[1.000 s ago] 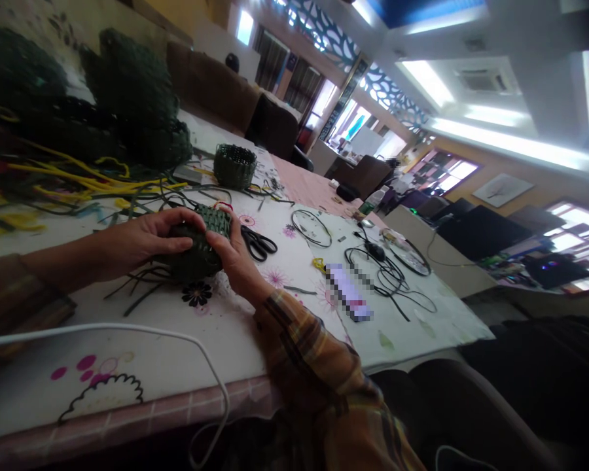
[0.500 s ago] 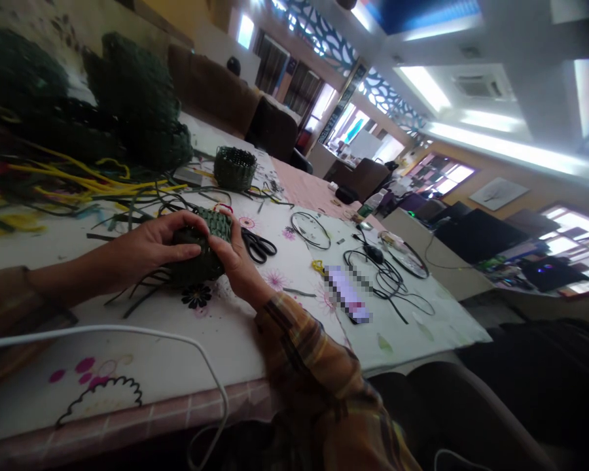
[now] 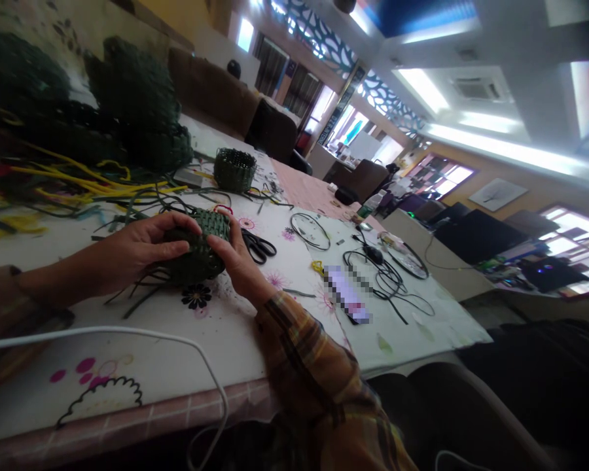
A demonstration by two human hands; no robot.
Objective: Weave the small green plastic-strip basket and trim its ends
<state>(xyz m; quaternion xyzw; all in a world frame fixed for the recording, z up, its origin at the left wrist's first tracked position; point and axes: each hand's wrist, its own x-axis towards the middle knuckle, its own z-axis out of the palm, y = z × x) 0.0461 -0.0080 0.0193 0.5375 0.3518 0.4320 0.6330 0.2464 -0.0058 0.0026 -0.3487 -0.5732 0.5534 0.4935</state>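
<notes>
A small dark green woven basket [image 3: 199, 261] with loose strip ends lies on its side between my hands, just over the patterned tablecloth [image 3: 161, 366]. My left hand [image 3: 147, 245] grips its left part, thumb in front and fingers over the top. On the right side my right hand [image 3: 238, 258] holds the woven wall, thumb pressed on the weave. Some red shows at the basket's far edge. Black-handled scissors [image 3: 259, 247] lie right beside my right hand. Part of the basket is hidden behind my fingers.
Another small green basket [image 3: 234, 170] stands farther back. Larger green woven pieces [image 3: 132, 98] and yellow strips [image 3: 93, 180] pile up at the left. Coiled dark strips [image 3: 387, 278] and a pixelated purple packet [image 3: 346, 291] lie to the right. A white cable [image 3: 127, 332] crosses the near side.
My left hand has shifted slightly left along the basket, uncovering more of the weave. My right hand stays nearly in place on it.
</notes>
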